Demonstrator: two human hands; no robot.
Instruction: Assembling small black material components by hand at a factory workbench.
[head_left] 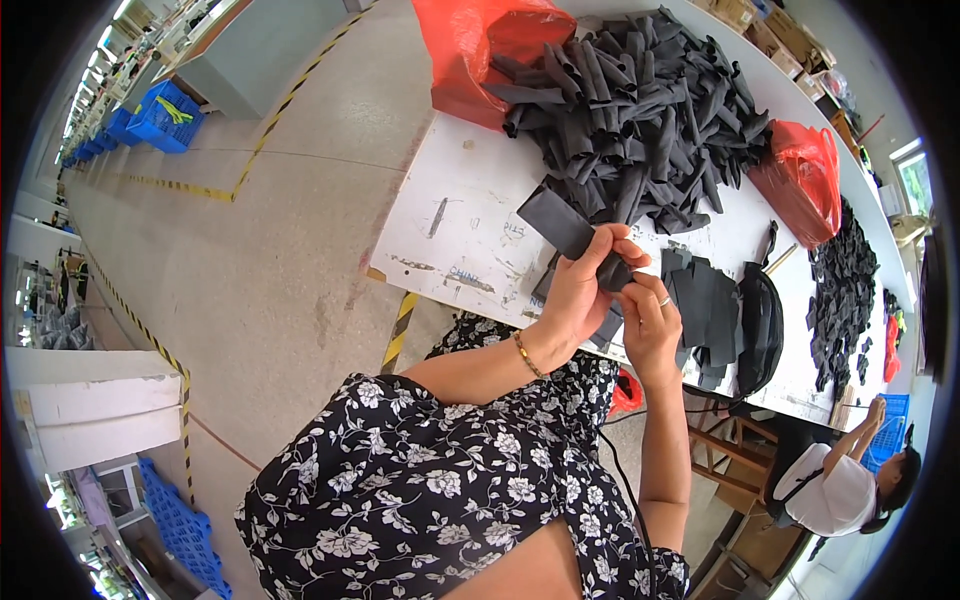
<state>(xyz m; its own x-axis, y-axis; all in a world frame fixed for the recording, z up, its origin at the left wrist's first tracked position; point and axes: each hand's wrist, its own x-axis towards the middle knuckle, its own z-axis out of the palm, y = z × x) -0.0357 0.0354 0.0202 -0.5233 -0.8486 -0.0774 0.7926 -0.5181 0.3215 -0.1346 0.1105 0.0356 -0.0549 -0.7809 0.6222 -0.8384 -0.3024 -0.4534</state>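
Above the near edge of the white table, both hands hold one black fabric strip. My left hand grips it, and its flat end sticks out beyond the fingers to the upper left. My right hand, with a ring on one finger, pinches the bunched or folded end, which the fingers partly hide. A large heap of black fabric pieces, many curled into tubes, lies just beyond the hands. Flat black pieces overlap in a stack to the right of my right hand.
Red plastic bags flank the heap. A black curved pouch-like item lies beside the stack. Farther right is another pile of small black pieces, near another person. A wooden stool stands below the table.
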